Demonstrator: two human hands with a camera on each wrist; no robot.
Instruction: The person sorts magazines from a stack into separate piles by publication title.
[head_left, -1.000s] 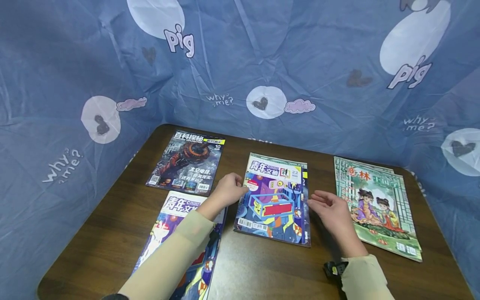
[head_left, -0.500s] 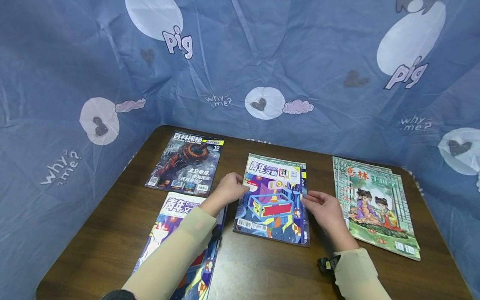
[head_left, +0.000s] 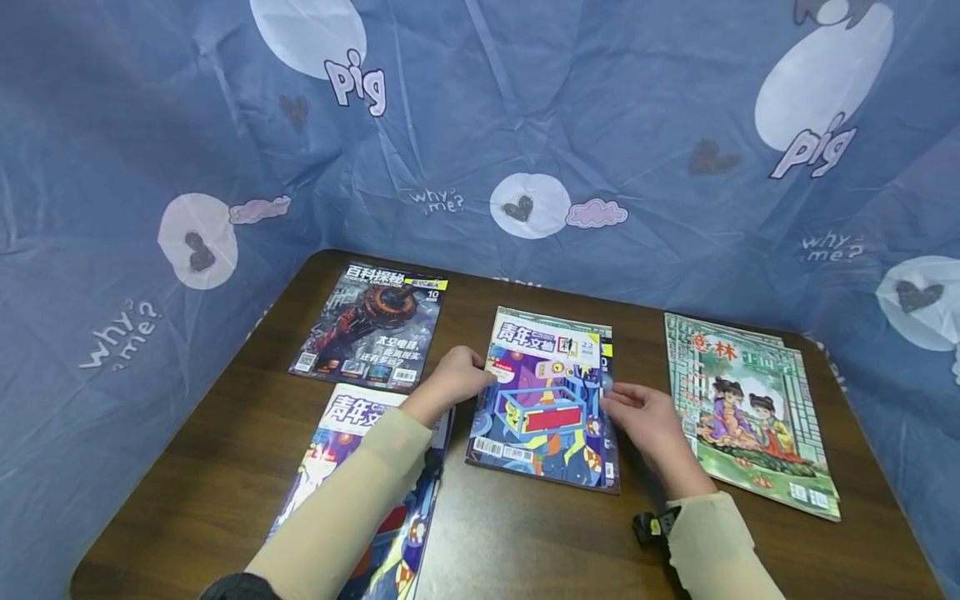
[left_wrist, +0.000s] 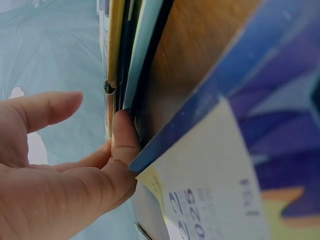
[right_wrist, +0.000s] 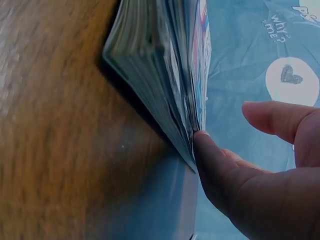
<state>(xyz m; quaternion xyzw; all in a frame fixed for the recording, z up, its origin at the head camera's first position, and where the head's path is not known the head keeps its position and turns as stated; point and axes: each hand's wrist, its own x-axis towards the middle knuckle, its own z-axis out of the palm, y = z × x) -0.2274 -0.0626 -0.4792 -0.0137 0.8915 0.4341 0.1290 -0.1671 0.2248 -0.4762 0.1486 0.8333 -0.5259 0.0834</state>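
Note:
A small stack of magazines (head_left: 534, 417) lies mid-table, a purple cartoon cover on top and a dark and a greenish one showing at its edges. My left hand (head_left: 456, 379) is at its left edge; in the left wrist view the left hand's fingers (left_wrist: 125, 135) touch the magazine edges (left_wrist: 135, 55), thumb held apart. On the opposite side is my right hand (head_left: 648, 417). Its index fingertip (right_wrist: 202, 140) touches the stacked pages (right_wrist: 155, 85) in the right wrist view, while the thumb (right_wrist: 270, 117) stays clear of them.
A dark science magazine (head_left: 367, 325) lies back left. Another purple magazine (head_left: 356, 408), partly under my left forearm, lies in front of it. To the right sits a pile of green magazines (head_left: 757, 417). A blue printed cloth (head_left: 450, 125) hangs behind the wooden table (head_left: 510, 533).
My right hand has moved a little left, from beside the middle stack to its right edge. The left hand has stayed at the left edge.

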